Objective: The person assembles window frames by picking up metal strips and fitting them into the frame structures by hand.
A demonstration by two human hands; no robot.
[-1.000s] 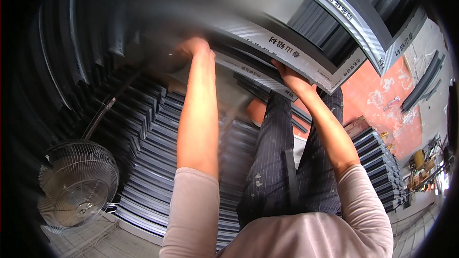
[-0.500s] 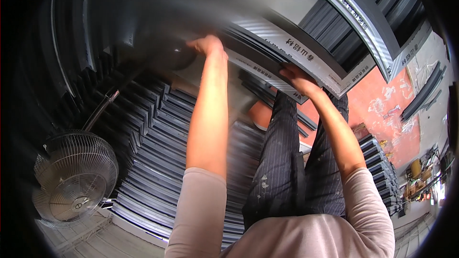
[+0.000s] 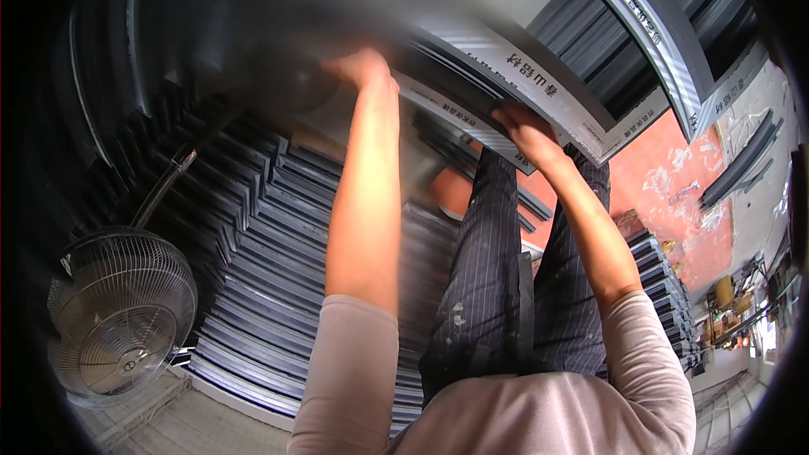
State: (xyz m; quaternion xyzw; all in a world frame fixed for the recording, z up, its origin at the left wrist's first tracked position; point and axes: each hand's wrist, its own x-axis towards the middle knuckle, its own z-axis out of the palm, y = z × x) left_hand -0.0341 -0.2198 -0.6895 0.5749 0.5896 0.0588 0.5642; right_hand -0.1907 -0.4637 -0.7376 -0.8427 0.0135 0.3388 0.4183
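A dark metal frame with printed white protective film along its bars lies across the upper middle. My right hand is closed round its near bar, close to the right corner. My left hand is at the left end of the same bar; one digit points left, while the other fingers are lost in a dark blur. Just beyond, a second filmed frame lies close against the first. Another filmed bar curves past at the top right.
Rows of stacked dark frames fill the left and middle. A wire-caged fan stands at the lower left. Loose dark profiles lie on the floor at right, near a red-orange patch. More stacked pieces are beside my right arm.
The view has shifted slightly, so the fan and stacks sit a little further left. My hands stay at the same places along the frame.
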